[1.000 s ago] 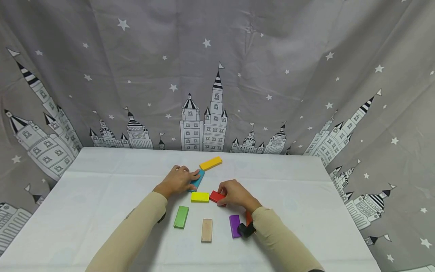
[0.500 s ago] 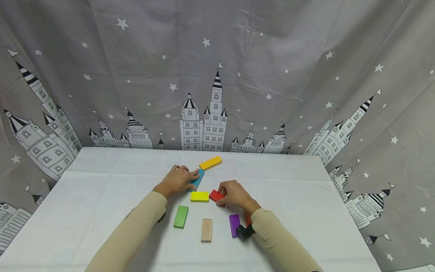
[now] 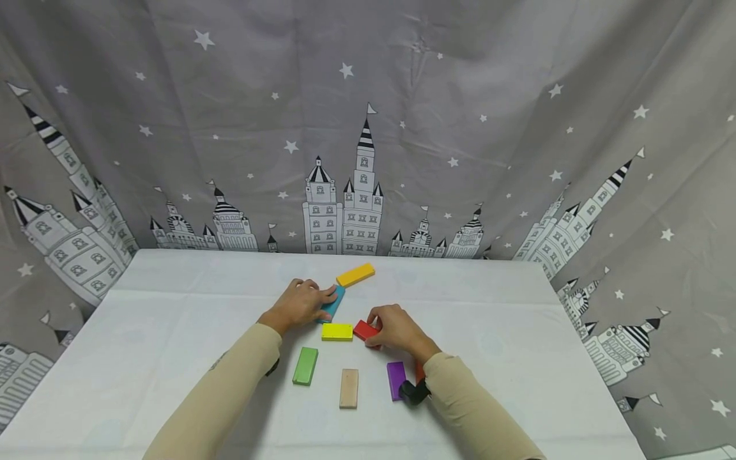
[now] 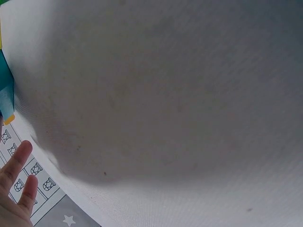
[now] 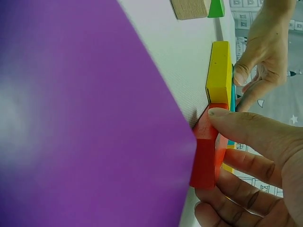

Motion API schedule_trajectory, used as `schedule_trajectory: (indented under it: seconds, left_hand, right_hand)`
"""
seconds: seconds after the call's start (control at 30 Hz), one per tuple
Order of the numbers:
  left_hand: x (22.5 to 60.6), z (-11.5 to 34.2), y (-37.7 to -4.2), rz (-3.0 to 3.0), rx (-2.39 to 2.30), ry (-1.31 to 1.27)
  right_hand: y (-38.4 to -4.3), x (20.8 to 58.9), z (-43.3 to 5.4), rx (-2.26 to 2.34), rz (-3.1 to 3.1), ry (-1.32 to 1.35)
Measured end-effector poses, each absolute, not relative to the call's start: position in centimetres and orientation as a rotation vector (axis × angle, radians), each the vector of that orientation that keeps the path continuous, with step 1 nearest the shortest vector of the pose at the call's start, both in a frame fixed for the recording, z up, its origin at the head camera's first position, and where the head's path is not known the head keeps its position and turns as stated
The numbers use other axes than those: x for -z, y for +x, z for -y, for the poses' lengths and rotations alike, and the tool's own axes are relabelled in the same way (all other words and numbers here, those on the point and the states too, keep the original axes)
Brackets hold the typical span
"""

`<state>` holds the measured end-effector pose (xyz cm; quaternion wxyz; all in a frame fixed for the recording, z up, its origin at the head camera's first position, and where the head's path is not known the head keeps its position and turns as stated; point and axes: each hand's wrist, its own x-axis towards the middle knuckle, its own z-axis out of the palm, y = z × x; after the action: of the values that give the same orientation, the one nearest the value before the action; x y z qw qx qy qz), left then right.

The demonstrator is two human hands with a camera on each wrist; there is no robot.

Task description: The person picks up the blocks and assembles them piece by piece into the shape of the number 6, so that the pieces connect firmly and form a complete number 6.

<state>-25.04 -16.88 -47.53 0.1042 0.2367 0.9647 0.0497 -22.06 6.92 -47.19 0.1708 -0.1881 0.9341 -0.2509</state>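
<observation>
My left hand (image 3: 298,305) grips a blue block (image 3: 333,303) lying on the white table, thumb near its front end and index finger near its far end. A red block (image 3: 363,329) is pinched by my right hand (image 3: 395,329); the right wrist view shows the thumb on one side and fingers on the other. Between the hands a yellow block (image 3: 337,332) lies flat, one end right at the red block's corner. Just beyond the blue block is an orange-yellow block (image 3: 355,275), slanted. The left wrist view catches only an edge of the blue block (image 4: 6,80).
Closer to me lie a green block (image 3: 305,366), a plain wooden block (image 3: 348,388) and a purple block (image 3: 395,381). An orange-red block (image 3: 419,370) is partly hidden by my right wrist. A grey curtain (image 3: 460,83) with printed castles hangs behind the table.
</observation>
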Motion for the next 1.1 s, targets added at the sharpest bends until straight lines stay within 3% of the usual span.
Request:
schedule_trajectory:
  seconds: [0.4,1.1]
  left_hand:
    - [47.5,16.7,-25.1,-2.832,-0.131,0.685]
    - [47.4,16.8,-25.2,-2.838,-0.122,0.72]
  right_hand:
    - [-22.1,46.6,-8.0,0.759,-2.582,-0.63]
    - [-20.5,45.8,-15.1,0.742,-2.492,-0.701]
